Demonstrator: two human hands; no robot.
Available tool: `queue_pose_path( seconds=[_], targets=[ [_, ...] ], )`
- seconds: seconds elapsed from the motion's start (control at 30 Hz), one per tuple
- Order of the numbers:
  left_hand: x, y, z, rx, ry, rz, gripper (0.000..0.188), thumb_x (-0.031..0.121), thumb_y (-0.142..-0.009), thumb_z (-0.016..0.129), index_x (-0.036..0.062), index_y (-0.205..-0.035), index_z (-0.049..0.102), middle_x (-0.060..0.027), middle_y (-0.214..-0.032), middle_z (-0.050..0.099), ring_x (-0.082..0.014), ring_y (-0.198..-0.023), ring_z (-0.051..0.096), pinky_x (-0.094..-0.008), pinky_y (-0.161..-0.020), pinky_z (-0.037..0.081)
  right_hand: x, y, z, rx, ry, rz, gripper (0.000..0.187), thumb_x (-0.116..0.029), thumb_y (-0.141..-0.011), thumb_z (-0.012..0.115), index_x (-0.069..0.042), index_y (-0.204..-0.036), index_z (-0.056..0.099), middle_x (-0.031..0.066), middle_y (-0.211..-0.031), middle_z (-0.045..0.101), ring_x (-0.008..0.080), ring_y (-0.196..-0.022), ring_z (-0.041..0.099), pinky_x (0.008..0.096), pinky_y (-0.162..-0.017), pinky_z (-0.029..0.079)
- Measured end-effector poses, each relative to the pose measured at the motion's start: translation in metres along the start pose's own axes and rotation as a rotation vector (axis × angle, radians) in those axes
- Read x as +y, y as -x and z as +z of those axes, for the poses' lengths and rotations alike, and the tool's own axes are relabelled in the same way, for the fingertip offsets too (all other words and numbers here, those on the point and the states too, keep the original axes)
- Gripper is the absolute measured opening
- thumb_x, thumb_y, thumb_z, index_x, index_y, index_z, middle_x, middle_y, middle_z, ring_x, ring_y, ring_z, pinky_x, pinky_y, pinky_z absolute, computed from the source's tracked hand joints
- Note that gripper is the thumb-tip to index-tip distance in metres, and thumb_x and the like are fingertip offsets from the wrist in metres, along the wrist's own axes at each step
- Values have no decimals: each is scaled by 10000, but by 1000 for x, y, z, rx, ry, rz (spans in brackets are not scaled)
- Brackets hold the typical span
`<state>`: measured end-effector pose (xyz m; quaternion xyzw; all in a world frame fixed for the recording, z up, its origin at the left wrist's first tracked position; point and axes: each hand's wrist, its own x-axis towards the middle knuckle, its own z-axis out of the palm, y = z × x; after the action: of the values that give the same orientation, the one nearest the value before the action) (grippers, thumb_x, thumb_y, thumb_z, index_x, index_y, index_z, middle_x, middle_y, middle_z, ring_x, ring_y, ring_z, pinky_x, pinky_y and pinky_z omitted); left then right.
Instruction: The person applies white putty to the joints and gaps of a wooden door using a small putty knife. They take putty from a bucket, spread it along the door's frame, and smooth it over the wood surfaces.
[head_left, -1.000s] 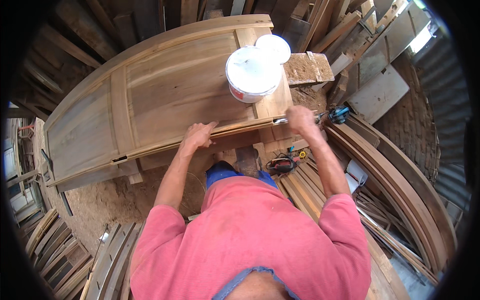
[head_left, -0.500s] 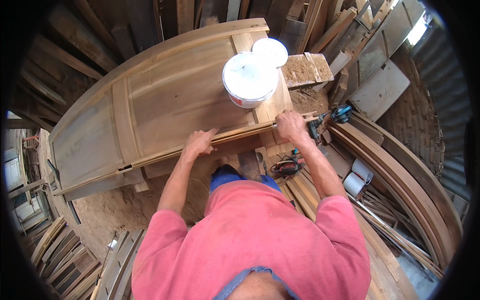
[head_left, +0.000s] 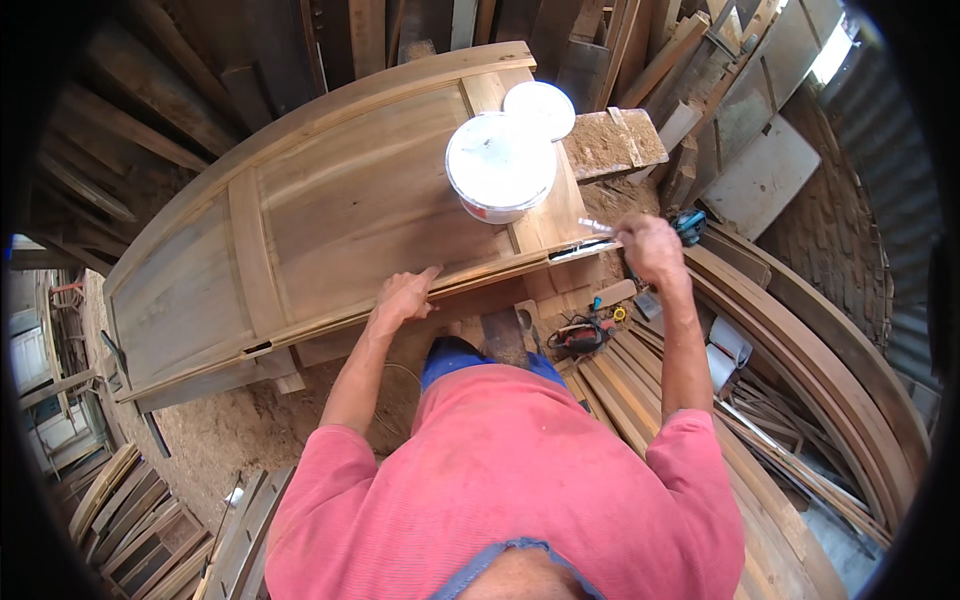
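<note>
A large arched wooden door (head_left: pixel 350 190) with framed panels lies flat before me. My left hand (head_left: pixel 403 298) grips its near edge, forefinger stretched over the top and thumb lower against the side. Off the door's near right corner, my right hand (head_left: pixel 652 247) is closed around a thin stick (head_left: pixel 597 228) whose tip is coated white. White paste (head_left: pixel 583 250) lies along the edge slot just below that tip. On the door's right part stands a white bucket (head_left: pixel 500 165), with a round white lid (head_left: pixel 540 108) beside it.
Below the door's right end lie a red-and-black power tool (head_left: pixel 582 333) and a blue-green power tool (head_left: pixel 688 226). Curved boards (head_left: pixel 800 340) are stacked at the right. A sawdust-covered block (head_left: pixel 615 140) sits beyond the door's right end. Planks lean along the back.
My right hand has lifted off the door edge and moved right with the stick, uncovering white paste along the slot. My left hand stays at the edge.
</note>
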<state>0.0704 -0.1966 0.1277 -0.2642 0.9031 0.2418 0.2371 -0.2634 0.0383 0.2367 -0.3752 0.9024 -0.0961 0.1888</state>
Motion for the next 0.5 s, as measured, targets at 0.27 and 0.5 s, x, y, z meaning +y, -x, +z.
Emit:
queue_pose_path(
  seconds=[0.27, 0.5],
  targets=[
    [-5, -5, 0, -12, 14, 4, 779, 239, -703, 808, 183, -1398, 463, -172, -990, 702, -393, -957, 658, -497, -831, 520, -114, -56, -3, -7, -11, -65, 251, -181, -902, 592, -164, -1132, 691, 121, -915, 723, 299, -871, 695, 419, -775, 530],
    [-3, -3, -1, -26, 41, -26, 782, 267, -721, 813, 196, -1412, 453, -151, -916, 712, -383, -929, 666, -492, -806, 521, -155, -145, 81, 102, -10, -81, 308, -133, -808, 560, -160, -1058, 738, 188, -962, 707, 373, -934, 676, 466, -851, 520]
  ],
)
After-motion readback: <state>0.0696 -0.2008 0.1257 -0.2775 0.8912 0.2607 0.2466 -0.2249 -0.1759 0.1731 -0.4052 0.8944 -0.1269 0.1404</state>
